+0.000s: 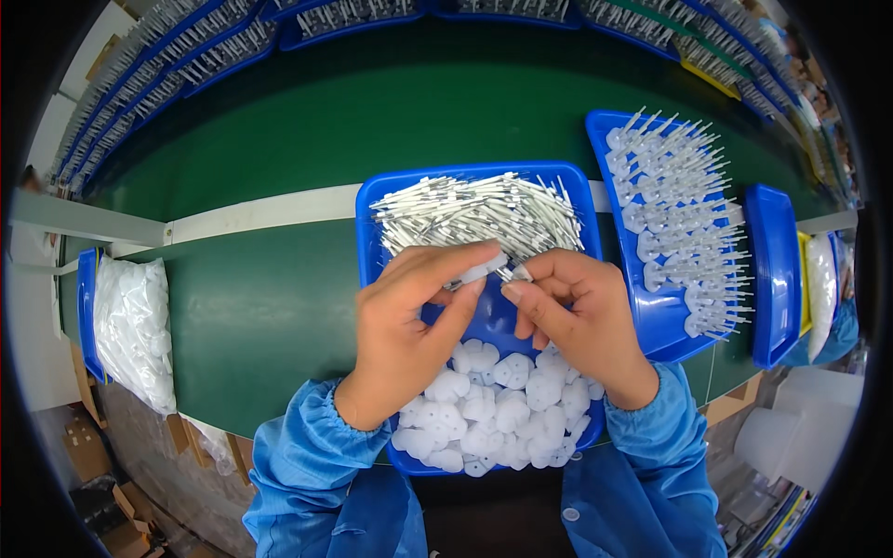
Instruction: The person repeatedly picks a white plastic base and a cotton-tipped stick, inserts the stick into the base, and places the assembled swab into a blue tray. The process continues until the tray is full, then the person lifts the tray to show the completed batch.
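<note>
Above the middle of a blue tray (484,321), my two hands meet with their fingertips almost touching. My left hand (414,302) pinches a white plastic disc (481,271), seen nearly edge-on, between thumb and index finger. Beside it my right hand (577,312) is closed, thumb against fingers, on a small thin pin with a pale end (514,272). Whether the pin enters the disc is hidden by the fingers. A heap of slender white pins (474,212) fills the tray's far end. Rounded, lobed white plastic discs (502,409) with small holes are piled at its near end.
To the right, a second blue tray (665,346) holds rows of discs with pins standing in them. Another blue tray (775,279) is beyond it. A bag of white parts (135,321) lies at the left. Trays of pin assemblies (349,14) line the far edge of the green table (270,307).
</note>
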A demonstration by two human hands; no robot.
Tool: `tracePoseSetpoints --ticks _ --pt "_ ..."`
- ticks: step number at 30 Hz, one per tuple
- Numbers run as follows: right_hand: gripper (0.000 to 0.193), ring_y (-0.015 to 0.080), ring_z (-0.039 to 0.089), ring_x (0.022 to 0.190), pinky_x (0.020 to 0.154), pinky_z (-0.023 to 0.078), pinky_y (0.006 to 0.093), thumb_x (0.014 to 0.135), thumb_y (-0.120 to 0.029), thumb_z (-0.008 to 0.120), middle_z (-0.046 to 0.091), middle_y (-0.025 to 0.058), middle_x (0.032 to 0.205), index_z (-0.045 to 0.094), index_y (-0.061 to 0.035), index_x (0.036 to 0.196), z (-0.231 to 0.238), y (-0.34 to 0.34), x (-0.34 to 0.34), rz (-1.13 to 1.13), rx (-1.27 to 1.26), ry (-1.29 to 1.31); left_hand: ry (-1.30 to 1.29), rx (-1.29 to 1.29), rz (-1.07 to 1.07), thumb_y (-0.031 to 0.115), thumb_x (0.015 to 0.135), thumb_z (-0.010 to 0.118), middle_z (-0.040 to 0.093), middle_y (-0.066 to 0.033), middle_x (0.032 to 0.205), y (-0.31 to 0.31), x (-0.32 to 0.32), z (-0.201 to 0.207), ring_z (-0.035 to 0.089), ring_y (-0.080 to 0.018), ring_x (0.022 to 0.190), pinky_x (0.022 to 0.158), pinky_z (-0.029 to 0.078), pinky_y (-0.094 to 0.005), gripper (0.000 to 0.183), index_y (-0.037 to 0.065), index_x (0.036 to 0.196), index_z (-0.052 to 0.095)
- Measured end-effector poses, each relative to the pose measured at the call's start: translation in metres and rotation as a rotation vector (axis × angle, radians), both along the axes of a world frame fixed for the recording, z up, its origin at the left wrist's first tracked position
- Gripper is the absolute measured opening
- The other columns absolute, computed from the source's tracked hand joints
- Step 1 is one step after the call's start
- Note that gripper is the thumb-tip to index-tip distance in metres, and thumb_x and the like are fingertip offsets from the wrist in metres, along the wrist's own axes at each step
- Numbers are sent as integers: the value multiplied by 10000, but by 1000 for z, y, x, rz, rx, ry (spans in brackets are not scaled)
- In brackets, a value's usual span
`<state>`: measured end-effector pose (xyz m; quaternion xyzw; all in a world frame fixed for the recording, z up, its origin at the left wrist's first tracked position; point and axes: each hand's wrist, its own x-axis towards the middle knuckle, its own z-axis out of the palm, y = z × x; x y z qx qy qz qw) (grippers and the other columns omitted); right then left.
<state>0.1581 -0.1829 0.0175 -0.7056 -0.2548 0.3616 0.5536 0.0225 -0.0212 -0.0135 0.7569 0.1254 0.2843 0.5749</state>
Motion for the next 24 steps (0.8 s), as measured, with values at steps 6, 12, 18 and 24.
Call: tracePoseSetpoints --ticks 6,12,18,24 --pt "151 92 642 534 484 444 260 1008 -125 843 731 58 687 773 8 1001 -9 -1 6 2 23 47 35 98 -20 -89 898 800 822 -116 1065 0 -2 1 754 -200 891 763 634 -306 467 77 1334 820" --pt "144 275 714 626 554 522 370 888 -119 891 749 97 752 793 -50 969 -9 6 0 22 68 -1193 92 268 25 -106 869 797 824 -114 1001 0 -4 4 755 -191 846 765 629 -301 482 72 1315 834" --pt "169 263 664 590 563 512 366 858 -124 937 730 90 711 807 -46 933 -16 9 8 -11 190 -974 108 90 27 -114 872 794 826 -106 1034 -3 -6 1 755 -179 849 751 625 -294 499 79 1331 832" --pt "142 263 707 600 549 539 369 888 -133 902 740 71 732 787 -74 946 -12 8 2 -40 125 -1036 91 51 -16 -72 904 828 823 -122 1124 -1 -4 -1 745 -162 859 758 623 -286 501 88 1379 808"
